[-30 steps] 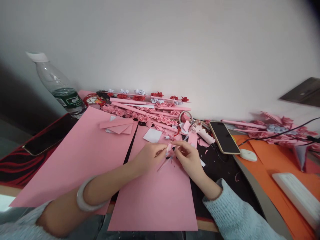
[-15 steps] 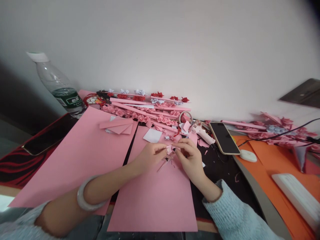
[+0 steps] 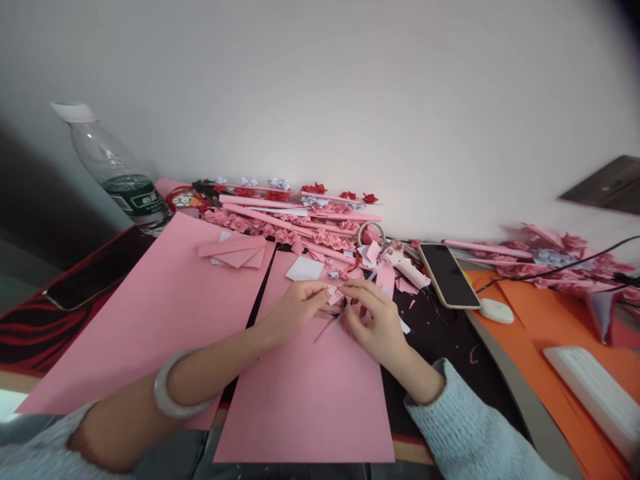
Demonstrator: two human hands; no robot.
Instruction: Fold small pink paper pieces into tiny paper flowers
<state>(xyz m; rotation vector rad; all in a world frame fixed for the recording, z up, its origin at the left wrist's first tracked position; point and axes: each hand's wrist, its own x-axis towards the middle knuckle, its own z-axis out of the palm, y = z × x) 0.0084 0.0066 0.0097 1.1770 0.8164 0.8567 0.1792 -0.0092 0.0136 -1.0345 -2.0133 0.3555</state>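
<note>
Between my two hands is a small folded piece of pink paper (image 3: pixel 332 295). My left hand (image 3: pixel 294 308) pinches it from the left. The bent fingers of my right hand (image 3: pixel 376 317) close on its other side, and the fingertips partly hide it. Below them a thin pale stick (image 3: pixel 326 331) lies slanted over the large pink paper sheet (image 3: pixel 310 407). A white paper square (image 3: pixel 305 269) rests just beyond my left hand. Past my right hand lies a pale pink glue gun (image 3: pixel 407 268), near a roll of tape (image 3: pixel 371 231).
A water bottle (image 3: pixel 120 173) stands at the left by the wall. Pink paper flowers and stems (image 3: pixel 285 230) are heaped along the back. Folded pink papers (image 3: pixel 235 251) lie on another sheet. At right are a phone (image 3: pixel 449 277), a white case (image 3: pixel 496 311) and orange paper (image 3: pixel 540 333).
My right hand's fingers have shifted and bent around the small pink paper, which has turned a little towards my left hand. The things around have stayed in place.
</note>
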